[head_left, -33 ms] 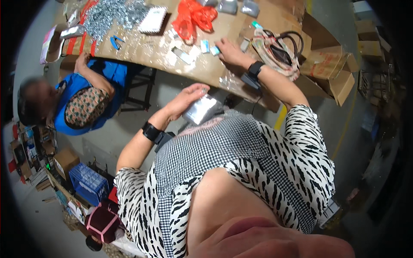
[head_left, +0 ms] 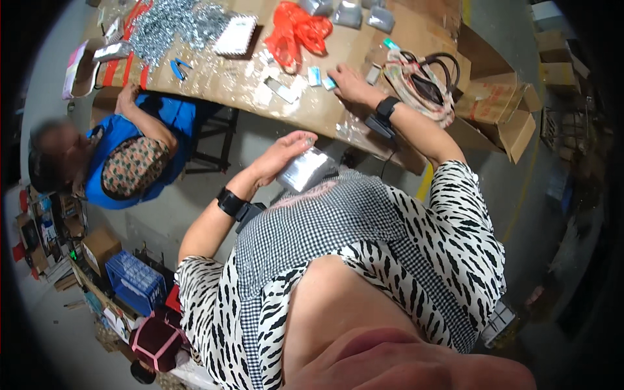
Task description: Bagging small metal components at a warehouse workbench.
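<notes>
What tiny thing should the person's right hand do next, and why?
Perhaps gently pinch the small blue-and-white piece. The right hand is right at it on the cardboard-covered table, so it seems easiest to reach, while the left hand is busy holding a shiny silvery packet in front of the apron.

1. The silvery packet [head_left: 304, 170] looked like smooth plastic, very glossy, with bright reflections.
2. The table [head_left: 201, 92] had a surface of brown cardboard, matt in some places and shiny in others.
3. The pile [head_left: 170, 32] seemed to be of metal pieces, rough as a whole and glittering.
4. The red bag [head_left: 305, 32] was of thin plastic, wrinkled and shiny.
5. The handbag [head_left: 404, 73] appeared to be of soft cloth.
6. The open box [head_left: 484, 97] was of dull cardboard.
7. The apron [head_left: 312, 224] was of matt cloth.
</notes>
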### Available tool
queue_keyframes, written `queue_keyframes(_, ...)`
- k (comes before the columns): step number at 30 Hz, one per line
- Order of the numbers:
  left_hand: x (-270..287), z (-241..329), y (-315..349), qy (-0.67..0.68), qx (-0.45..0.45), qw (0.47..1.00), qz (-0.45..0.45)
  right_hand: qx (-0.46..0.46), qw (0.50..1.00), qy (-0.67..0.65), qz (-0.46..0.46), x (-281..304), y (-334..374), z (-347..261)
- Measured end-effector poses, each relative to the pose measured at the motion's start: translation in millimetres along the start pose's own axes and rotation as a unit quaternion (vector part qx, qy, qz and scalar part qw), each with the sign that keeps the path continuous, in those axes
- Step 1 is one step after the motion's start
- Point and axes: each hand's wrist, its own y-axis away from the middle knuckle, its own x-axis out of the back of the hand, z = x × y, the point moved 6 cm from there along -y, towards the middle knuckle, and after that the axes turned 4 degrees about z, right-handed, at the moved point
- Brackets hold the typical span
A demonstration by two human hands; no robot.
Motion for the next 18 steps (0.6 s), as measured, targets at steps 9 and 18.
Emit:
queue_keyframes(9, -39, 22, 34, -0.031, 0.01, 0.999, 0.013, -0.229, 0.903, -0.254, -0.261, 72, 75, 57)
queue_keyframes(18, -39, 34, 25, -0.028, 0.0, 1.0, 0.009, -0.053, 0.755, -0.628, 0.181, 214, 26, 16)
